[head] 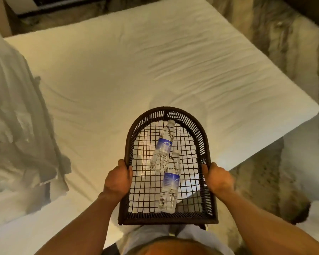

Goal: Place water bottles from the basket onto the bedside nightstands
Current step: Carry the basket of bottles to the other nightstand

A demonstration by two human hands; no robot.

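Observation:
I hold a dark brown woven basket (203, 144) with an arched far end above the edge of a bed. My left hand (117, 179) grips its left rim and my right hand (219, 178) grips its right rim. Two clear water bottles with blue labels lie on the open mesh bottom. The far bottle (163, 146) points its cap away from me. The near bottle (170, 183) lies closer to me, its cap touching the far bottle's base. No nightstand is in view.
A white bed (118, 70) fills the middle, with rumpled grey bedding (17, 126) heaped at the left. Patterned carpet (265, 181) runs along the bed's right side and far end. A dark furniture edge (53, 6) sits at the top left.

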